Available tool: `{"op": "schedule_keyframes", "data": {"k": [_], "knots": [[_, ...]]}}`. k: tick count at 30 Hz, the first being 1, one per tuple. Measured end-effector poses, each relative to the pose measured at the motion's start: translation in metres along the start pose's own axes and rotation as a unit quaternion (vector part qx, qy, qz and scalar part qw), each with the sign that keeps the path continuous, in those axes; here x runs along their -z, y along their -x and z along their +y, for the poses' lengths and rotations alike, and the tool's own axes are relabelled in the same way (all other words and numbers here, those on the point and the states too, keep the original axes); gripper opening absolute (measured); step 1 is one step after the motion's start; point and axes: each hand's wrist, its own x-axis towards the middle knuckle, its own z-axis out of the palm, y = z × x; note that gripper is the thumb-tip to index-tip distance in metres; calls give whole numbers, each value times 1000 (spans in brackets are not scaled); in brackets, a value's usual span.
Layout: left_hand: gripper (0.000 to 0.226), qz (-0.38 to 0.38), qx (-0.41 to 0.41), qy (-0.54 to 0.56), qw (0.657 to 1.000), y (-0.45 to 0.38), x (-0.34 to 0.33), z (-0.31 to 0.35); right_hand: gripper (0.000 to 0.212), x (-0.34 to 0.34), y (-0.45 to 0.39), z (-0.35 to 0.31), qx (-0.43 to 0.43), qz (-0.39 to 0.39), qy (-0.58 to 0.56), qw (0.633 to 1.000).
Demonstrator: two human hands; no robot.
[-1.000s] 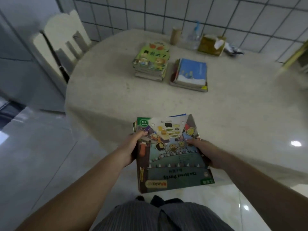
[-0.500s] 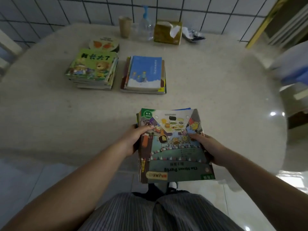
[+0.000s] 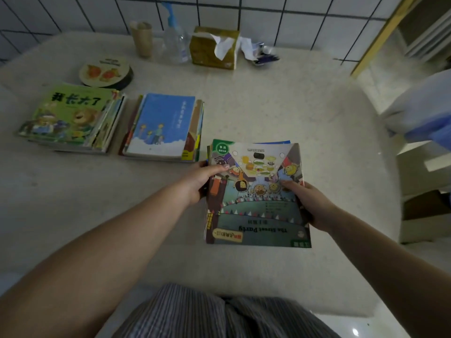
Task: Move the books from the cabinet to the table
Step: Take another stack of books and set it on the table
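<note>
I hold a stack of picture books (image 3: pixel 256 206) over the round beige table (image 3: pixel 280 113); the top cover reads "The Street Party". My left hand (image 3: pixel 197 181) grips the stack's left edge and my right hand (image 3: pixel 310 203) grips its right edge. On the table to the left lie two other piles: one with a blue cover (image 3: pixel 162 125) on top, just left of the held stack, and one with a green bear cover (image 3: pixel 70 115) further left. I cannot tell whether the held stack touches the tabletop.
A round tin (image 3: pixel 106 73) sits behind the green pile. Along the tiled wall stand a paper cup (image 3: pixel 142 39), a spray bottle (image 3: pixel 175 40), a tissue box (image 3: pixel 214 48) and some crumpled wrappers (image 3: pixel 260 53). A chair with blue cloth (image 3: pixel 424 113) stands at the right.
I have stepped up to the table. The held stack has moved from over the floor to above the tabletop, close to the right of the blue-covered pile. Both hands keep their grip.
</note>
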Motion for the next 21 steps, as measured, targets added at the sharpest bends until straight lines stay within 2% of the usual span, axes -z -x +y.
{"op": "schedule_keyframes", "data": {"k": [7, 13, 17, 21], "knots": [[42, 42, -7, -29, 999, -45, -13, 45, 24, 16, -42, -33, 18, -5, -23, 1000], [26, 59, -8, -38, 997, -74, -17, 76, 27, 20, -80, -63, 16, -7, -20, 1000], [14, 66, -9, -46, 997, -92, -15, 94, 37, 20, -103, -80, 11, -12, -19, 1000], [16, 79, -16, -65, 995, -111, -13, 108, 23, 18, -119, -90, 16, -10, -23, 1000]]}}
